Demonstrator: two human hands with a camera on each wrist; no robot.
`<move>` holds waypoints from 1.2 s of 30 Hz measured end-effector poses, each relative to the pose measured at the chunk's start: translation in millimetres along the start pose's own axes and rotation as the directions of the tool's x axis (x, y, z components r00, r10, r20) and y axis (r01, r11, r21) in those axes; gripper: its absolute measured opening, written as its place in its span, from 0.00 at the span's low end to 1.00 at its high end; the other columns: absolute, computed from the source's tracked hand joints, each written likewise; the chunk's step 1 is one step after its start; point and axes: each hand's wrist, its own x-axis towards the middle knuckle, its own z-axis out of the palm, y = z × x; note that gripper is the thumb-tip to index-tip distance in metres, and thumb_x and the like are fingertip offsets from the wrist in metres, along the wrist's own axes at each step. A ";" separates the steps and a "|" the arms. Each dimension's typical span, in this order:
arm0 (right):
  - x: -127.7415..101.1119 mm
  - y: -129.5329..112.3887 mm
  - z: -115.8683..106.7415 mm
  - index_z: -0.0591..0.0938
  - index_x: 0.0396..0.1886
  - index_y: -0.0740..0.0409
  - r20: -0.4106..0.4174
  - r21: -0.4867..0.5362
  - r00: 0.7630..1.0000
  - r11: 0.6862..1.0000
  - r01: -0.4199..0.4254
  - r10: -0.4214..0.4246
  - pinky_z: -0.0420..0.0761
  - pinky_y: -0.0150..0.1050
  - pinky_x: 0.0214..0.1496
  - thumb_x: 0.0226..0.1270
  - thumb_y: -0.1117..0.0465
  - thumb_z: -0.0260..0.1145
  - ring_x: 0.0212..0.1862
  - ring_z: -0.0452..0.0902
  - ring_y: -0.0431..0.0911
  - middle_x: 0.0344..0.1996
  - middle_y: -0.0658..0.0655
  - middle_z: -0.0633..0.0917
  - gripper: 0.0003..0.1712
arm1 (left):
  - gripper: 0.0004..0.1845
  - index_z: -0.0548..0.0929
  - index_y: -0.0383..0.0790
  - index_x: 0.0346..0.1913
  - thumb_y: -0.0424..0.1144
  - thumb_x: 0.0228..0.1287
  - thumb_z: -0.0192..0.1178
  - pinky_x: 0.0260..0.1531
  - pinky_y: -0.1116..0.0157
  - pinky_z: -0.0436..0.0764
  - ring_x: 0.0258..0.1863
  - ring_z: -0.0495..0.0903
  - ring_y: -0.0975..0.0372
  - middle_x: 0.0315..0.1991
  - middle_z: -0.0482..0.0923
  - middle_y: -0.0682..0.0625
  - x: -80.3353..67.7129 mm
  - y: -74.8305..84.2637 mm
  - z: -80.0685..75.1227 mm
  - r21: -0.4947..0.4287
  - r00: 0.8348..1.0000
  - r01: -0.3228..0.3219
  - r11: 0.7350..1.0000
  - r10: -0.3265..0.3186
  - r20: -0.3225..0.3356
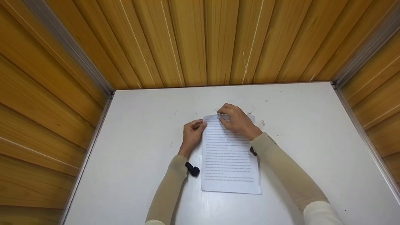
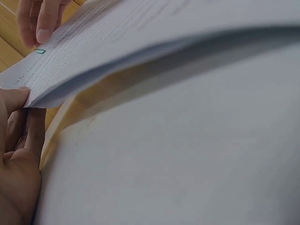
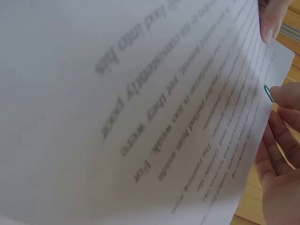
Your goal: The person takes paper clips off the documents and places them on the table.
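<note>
A stack of printed sheets is held with its top edge away from me. A green paper clip sits on that top edge, over the front page. My left hand pinches the upper left corner, thumb on the print and fingers behind. At the top edge my right hand pinches the clip, its thumb against the green wire and its other fingers behind the paper. In the left wrist view, the near side edge of the sheets bows up off the table.
Right of the sheets a reddish paper clip lies on the white table. Several small thin bits, too small to tell, are scattered about. Wood-patterned panels stand behind the table and at both sides.
</note>
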 end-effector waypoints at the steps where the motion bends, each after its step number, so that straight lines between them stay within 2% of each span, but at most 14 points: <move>1: 0.6 -0.5 1.7 0.89 0.51 0.64 -0.004 -0.003 1.000 1.000 0.005 -0.005 0.85 0.51 0.60 0.71 0.67 0.72 0.52 0.86 0.55 0.47 0.60 0.88 0.11 | 0.10 0.92 0.35 0.50 0.36 0.72 0.71 0.40 0.70 0.85 0.41 0.91 0.57 0.44 0.92 0.40 0.0 -0.3 -0.2 -0.007 1.000 -0.001 1.000 0.001 0.001; 9: 4.4 -2.9 10.7 0.90 0.48 0.63 -0.028 -0.030 1.000 1.000 0.008 -0.009 0.85 0.50 0.59 0.69 0.68 0.72 0.51 0.87 0.55 0.46 0.59 0.89 0.09 | 0.10 0.91 0.34 0.52 0.35 0.74 0.69 0.39 0.70 0.85 0.41 0.91 0.58 0.45 0.92 0.40 0.7 0.4 -3.3 -0.020 0.999 0.016 1.000 -0.015 0.033; 19: 8.1 -5.0 12.9 0.91 0.44 0.64 -0.048 -0.159 0.998 0.986 0.042 -0.050 0.88 0.49 0.51 0.67 0.67 0.74 0.45 0.88 0.55 0.41 0.61 0.89 0.08 | 0.11 0.91 0.32 0.52 0.35 0.74 0.69 0.40 0.70 0.85 0.42 0.91 0.55 0.45 0.92 0.39 0.8 -0.3 -1.9 -0.019 1.000 0.011 1.000 -0.011 0.020; 29: 8.8 -4.8 10.7 0.92 0.45 0.65 -0.037 -0.139 0.999 0.990 0.004 -0.009 0.88 0.50 0.52 0.67 0.67 0.73 0.46 0.89 0.56 0.43 0.61 0.90 0.09 | 0.10 0.91 0.34 0.52 0.35 0.74 0.69 0.41 0.69 0.86 0.42 0.91 0.58 0.45 0.92 0.42 0.8 -0.8 -2.4 -0.005 0.999 0.010 1.000 -0.010 0.033; 36: 10.5 -3.2 11.2 0.92 0.44 0.66 -0.048 -0.134 0.999 0.991 0.010 -0.017 0.89 0.48 0.50 0.65 0.67 0.73 0.45 0.89 0.55 0.41 0.62 0.91 0.10 | 0.10 0.91 0.34 0.52 0.35 0.74 0.69 0.41 0.70 0.85 0.43 0.91 0.57 0.45 0.92 0.41 1.8 -1.8 -3.0 -0.002 0.999 0.016 1.000 -0.016 0.033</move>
